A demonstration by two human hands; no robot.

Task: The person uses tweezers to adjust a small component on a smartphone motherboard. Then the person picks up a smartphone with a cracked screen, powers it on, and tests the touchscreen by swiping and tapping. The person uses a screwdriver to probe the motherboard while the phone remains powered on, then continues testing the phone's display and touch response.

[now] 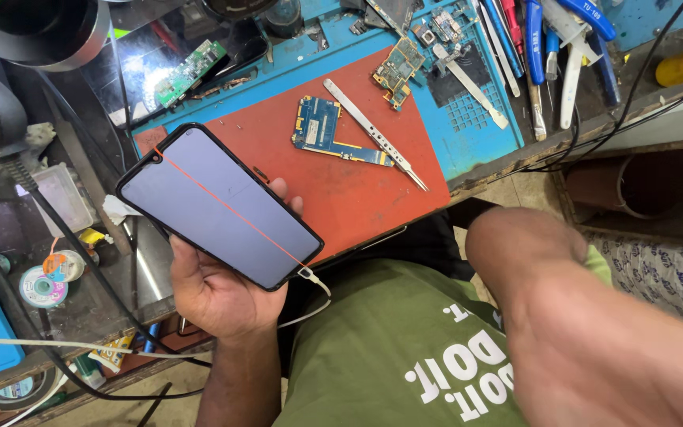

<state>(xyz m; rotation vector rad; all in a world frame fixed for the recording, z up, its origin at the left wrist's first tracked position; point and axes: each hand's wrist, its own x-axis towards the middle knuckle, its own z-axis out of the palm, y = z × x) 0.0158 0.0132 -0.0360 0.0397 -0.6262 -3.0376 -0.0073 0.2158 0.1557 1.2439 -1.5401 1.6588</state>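
Black-framed smartphone with glossy glass screen [219, 207] is reflecting light smoothly. Red matt rubber-like work mat [341, 190] is lying dull. Slim bright metal tweezers [375, 134] are gleaming. Green cloth shirt [389, 348] is looking soft, matt.

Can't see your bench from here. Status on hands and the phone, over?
Left hand grips smartphone, screen up, orange line across it, white cable plugged in. Right hand empty, off the bench. Circuit board and tweezers on red mat.

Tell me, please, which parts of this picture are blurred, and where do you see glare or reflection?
In the head view, the right hand is close to the lens, large and soft with blur; the left hand holding the phone is sharp; the phone's screen shows pale, even glare crossed by a thin orange line; the dark glass sheet at the top left reflects bright light.
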